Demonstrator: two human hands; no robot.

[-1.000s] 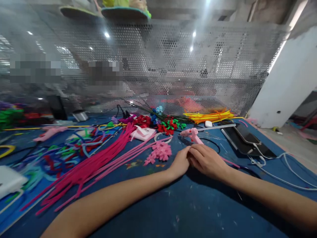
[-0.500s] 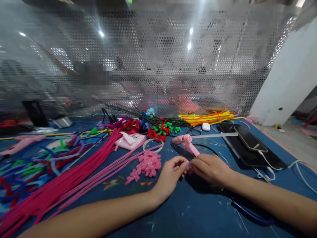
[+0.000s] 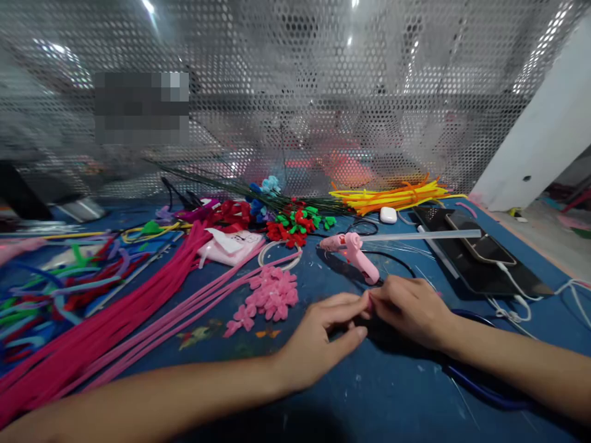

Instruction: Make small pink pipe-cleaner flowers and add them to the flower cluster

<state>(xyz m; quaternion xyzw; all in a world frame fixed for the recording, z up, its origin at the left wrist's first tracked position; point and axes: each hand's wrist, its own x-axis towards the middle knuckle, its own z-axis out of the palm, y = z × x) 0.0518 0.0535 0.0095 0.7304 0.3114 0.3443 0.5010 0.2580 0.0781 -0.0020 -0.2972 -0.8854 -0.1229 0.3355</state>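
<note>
At the far left of the blue worktop, a loose tangle of mixed-colour pipe cleaners is lying beside a long bundle of hot-pink pipe cleaners that is running diagonally toward the back. Just right of the bundle, a small heap of pink petal pieces is sitting on the cloth, now well to the left of the hands rather than just ahead of them as it was a second ago. The left hand is resting palm down on the worktop, its fingers stretched out further than half a second ago, thumb and forefinger reaching to a small pink piece at the meeting point of both hands. The right hand is curling over the same piece, fingertips pinching it; most of the piece is hidden, so its shape cannot be told. Just behind the hands, a pink glue gun is standing on the worktop with a clear glue stick poking out to the right. Further right, a phone is lying on a dark tablet, and the whole view is sitting lower than before.
</note>
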